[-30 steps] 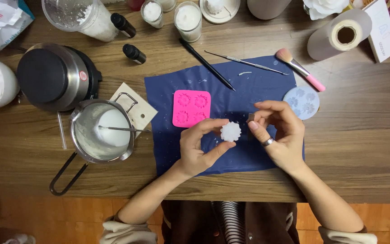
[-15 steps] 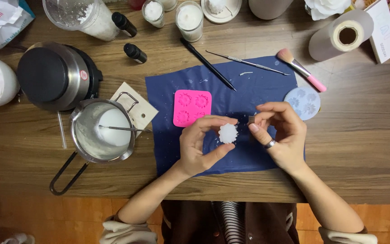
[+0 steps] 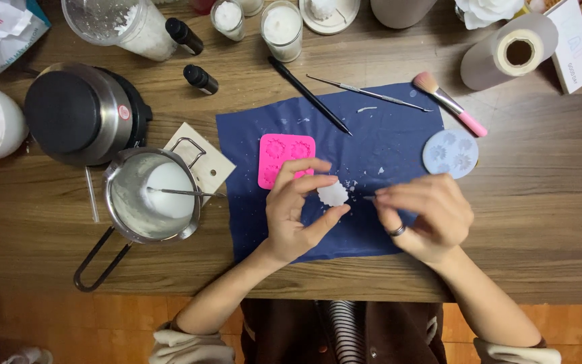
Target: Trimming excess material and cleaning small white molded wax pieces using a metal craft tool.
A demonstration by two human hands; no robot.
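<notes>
Wood grain runs across the counter, brown and crowded, with orange-toned floor showing below its near edge. A dark blue cloth lies spread in the middle, flecked with white crumbs.

Containers sit mostly to the left and along the far edge. A small steel pouring pot with a long looped handle rests partly on a pale wooden board; white wax coats its inside and a thin metal stick lies across its mouth. Behind it stands a round electric hot plate. A clear jar on its side holds white flakes, and two glass tumblers are filled with set white wax. Two small black bottles lie near them. A pink silicone mould sits on the cloth, a pale blue round mould at its right edge, a pink-handled brush just beyond — and a paper roll farther back.

The left hand pinches a small white flower-shaped wax piece between thumb and fingertips, held just above the cloth. The right hand, ring on one finger, is curled close around a thin tool pointing at the piece; what kind I cannot tell.
</notes>
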